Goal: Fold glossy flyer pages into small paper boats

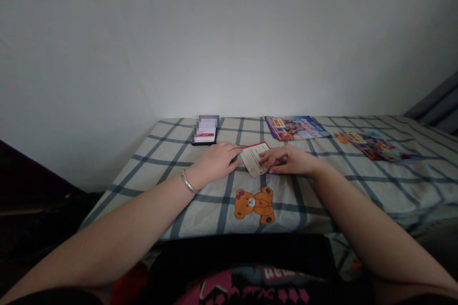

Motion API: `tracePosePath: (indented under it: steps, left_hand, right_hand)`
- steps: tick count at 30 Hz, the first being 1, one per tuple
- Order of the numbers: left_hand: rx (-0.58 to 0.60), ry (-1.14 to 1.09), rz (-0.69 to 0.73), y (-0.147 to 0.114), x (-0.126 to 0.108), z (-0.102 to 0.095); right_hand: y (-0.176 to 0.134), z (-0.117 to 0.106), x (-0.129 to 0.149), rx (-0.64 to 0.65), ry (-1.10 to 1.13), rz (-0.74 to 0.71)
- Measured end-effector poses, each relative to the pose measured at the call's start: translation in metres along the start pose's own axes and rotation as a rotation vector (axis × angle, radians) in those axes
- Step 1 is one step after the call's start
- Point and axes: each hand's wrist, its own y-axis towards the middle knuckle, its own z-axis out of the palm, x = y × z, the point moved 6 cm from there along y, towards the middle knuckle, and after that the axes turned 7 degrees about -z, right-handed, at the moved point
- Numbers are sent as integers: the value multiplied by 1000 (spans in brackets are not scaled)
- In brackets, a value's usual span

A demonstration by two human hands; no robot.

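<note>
A small booklet (253, 158) with a white printed page and a red edge lies at a slant on the checked cloth. My left hand (221, 161), a silver bangle at its wrist, holds the booklet's left edge; the fingertips touch it and the thumb sits a little lower. From the right, my right hand (290, 160) has its bent fingers on the page, the thumb near the lower right corner, gripping that side. Part of the booklet is hidden under the right fingers. The print is too small to read.
A phone (205, 132) with a lit screen stands behind my left hand. Two colourful leaflets, one at the back (296, 127) and one further right (381, 147), lie on the checked cloth (157, 164). A bear print (254, 205) marks the cloth before me. A wall (229, 47) rises behind.
</note>
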Motion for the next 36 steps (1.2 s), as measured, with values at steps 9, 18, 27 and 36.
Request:
tracePosePath:
  steps: [9, 18, 27, 36]
  left_hand:
    - [3, -231, -42, 4, 3, -1]
    - [-84, -496, -156, 8, 10, 0]
    - [-121, -569, -185, 10, 11, -1]
    - [-143, -775, -203, 10, 10, 1]
  right_hand:
    - [4, -2, -8, -155, -117, 270]
    - [13, -3, -6, -273, -392, 189]
    - [20, -1, -6, -371, -503, 68]
    - [24, 2, -15, -296, -511, 130]
